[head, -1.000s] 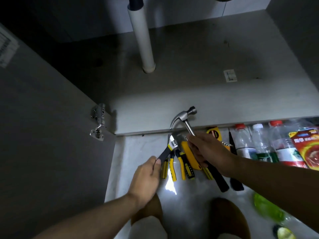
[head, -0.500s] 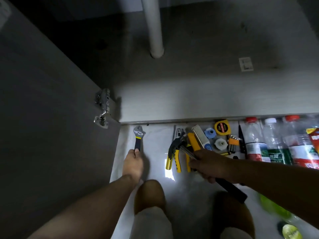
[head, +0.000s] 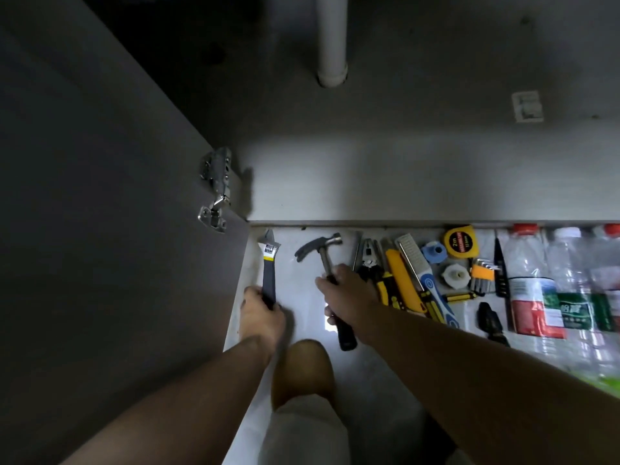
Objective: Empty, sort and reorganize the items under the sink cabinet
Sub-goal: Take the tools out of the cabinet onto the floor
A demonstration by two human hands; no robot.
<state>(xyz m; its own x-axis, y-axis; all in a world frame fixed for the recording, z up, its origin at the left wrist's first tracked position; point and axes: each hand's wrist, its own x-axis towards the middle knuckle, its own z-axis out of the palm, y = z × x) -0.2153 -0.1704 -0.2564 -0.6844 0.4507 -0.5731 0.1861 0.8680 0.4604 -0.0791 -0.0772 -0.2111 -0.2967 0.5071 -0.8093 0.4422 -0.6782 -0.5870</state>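
Nearest the camera, at 6 o'clock, a bent knee point(head: 302, 367) hangs over the pale floor point(head: 298, 283). At 11 o'clock from it, the left hand point(head: 261, 313) grips the black lower handle of the adjustable wrench point(head: 268, 273), fingers curled round it. The wrench lies along the floor with its jaw end pointing to 12 o'clock, just beside the open cabinet door point(head: 100, 213).

At 1 o'clock from the knee, the right hand point(head: 349, 293) is clamped on the hammer point(head: 318, 248) where the steel shaft meets the black grip. The head points to 12 o'clock, the claw to 9 o'clock, and the butt sticks out toward 6 o'clock. Whether the hammer rests on the floor or hangs just above it, I cannot tell.

Both tools look like rigid, dense steel, so neither should flex or crush. The hammer is likely head-heavy: a hold high on the shaft, as here, should keep it from tipping. The wrench probably balances toward its jaw, and its coated handle should not slip.

Toward 3 o'clock lies a tight row: pliers point(head: 369, 260), a yellow utility knife point(head: 399, 276), a tape measure point(head: 459, 241), hex keys point(head: 481, 273), then 3 or more bottles point(head: 530, 283) lying flat.

Farther off, at 12 o'clock, the cabinet base point(head: 402, 169) carries a white drain pipe point(head: 332, 38) and a small label point(head: 526, 105). A hinge point(head: 214, 193) sits at 10 o'clock.
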